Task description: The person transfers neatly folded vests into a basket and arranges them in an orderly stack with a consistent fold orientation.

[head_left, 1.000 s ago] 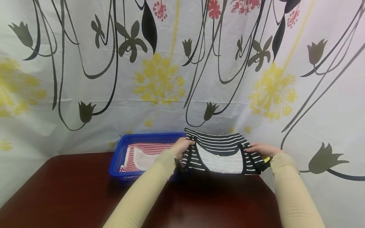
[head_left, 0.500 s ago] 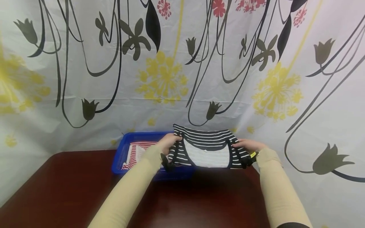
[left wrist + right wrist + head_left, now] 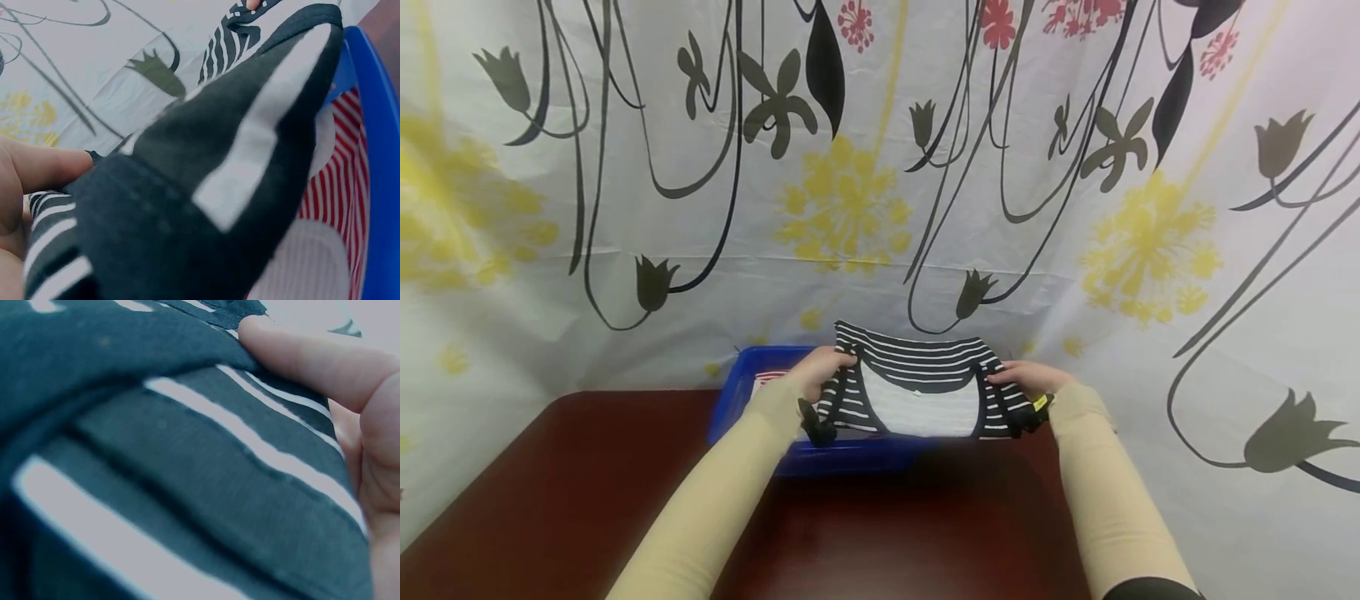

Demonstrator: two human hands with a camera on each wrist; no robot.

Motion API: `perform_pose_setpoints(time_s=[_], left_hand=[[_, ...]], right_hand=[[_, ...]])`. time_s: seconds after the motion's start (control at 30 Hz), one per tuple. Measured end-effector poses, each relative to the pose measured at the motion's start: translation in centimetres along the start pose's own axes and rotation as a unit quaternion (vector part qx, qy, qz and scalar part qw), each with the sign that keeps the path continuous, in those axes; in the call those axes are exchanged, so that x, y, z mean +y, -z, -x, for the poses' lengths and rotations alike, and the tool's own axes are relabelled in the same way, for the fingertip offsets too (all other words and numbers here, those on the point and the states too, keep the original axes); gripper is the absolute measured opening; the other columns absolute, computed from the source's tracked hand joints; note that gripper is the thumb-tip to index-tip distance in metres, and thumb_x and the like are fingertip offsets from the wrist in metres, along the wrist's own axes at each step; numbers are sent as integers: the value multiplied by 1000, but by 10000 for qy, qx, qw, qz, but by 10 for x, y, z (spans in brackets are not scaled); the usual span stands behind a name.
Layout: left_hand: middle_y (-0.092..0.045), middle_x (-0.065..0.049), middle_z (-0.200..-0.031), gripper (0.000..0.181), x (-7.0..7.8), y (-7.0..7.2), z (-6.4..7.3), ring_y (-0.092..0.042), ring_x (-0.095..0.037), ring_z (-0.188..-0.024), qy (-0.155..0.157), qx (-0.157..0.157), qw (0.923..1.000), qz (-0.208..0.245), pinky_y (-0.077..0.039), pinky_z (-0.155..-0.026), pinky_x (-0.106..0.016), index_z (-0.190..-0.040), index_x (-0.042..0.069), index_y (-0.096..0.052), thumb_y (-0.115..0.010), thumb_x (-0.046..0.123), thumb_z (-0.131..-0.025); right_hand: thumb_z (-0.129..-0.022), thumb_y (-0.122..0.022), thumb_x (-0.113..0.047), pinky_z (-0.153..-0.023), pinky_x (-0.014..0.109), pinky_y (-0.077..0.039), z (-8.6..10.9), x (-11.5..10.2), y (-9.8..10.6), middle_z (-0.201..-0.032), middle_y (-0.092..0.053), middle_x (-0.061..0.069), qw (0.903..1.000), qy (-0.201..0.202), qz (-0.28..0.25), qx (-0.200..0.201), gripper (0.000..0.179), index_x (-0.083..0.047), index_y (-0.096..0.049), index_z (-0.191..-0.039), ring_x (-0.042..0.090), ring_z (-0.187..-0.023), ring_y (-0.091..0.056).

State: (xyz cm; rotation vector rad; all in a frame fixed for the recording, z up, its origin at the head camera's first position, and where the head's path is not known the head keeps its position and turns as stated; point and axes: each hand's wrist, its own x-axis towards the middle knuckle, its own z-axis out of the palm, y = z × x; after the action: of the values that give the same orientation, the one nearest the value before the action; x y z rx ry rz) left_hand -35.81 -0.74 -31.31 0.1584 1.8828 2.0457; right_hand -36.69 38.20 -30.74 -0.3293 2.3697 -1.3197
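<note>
A black-and-white striped garment [image 3: 917, 383], folded, with a white front panel, hangs stretched between both hands in the head view. My left hand [image 3: 822, 367] pinches its left side, thumb on top. At the opposite side my right hand [image 3: 1033, 377] grips the cloth, its thumb [image 3: 306, 356] lying along the stripes in the right wrist view. Beneath the garment is a blue plastic basket [image 3: 730, 400], largely covered by it and the left arm. Inside the basket lies a red-and-white striped garment [image 3: 337, 194], best seen in the left wrist view.
The dark reddish-brown table [image 3: 625, 475] carries the basket near its back edge. Right behind it hangs a white curtain [image 3: 865, 292] printed with flowers and vines. Cream sleeves [image 3: 715, 492] cover both arms, and a dark band is on each wrist.
Both hands have carried the black-and-white garment leftward, from the basket's right side to over it. It now hides most of the red-and-white garment. The head view has shifted slightly.
</note>
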Motion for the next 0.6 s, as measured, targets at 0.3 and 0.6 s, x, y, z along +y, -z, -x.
perform_pose_setpoints(time_s=[0.3,0.6], left_hand=[[-63,-4,-81,17,5,35,10,-62,-15,-65,10,254,9994,-232,-54,-61,-30,-112,1,-53,-50,12,-99],[-63,-4,-80,15,5,69,24,-63,-15,-66,99,417,9987,-289,-54,-62,-30,-108,0,-52,-49,12,-99]], right_hand=[[-100,-49,-15,-106,39,-37,-24,-20,-24,-129,-53,7,9994,113,-242,-212,52,9,-32,-143,26,-126,-42],[-102,-45,-11,-94,33,-47,-54,-38,-49,-115,-58,0,9960,167,-666,-565,41,4,-39,-140,14,-106,-55]])
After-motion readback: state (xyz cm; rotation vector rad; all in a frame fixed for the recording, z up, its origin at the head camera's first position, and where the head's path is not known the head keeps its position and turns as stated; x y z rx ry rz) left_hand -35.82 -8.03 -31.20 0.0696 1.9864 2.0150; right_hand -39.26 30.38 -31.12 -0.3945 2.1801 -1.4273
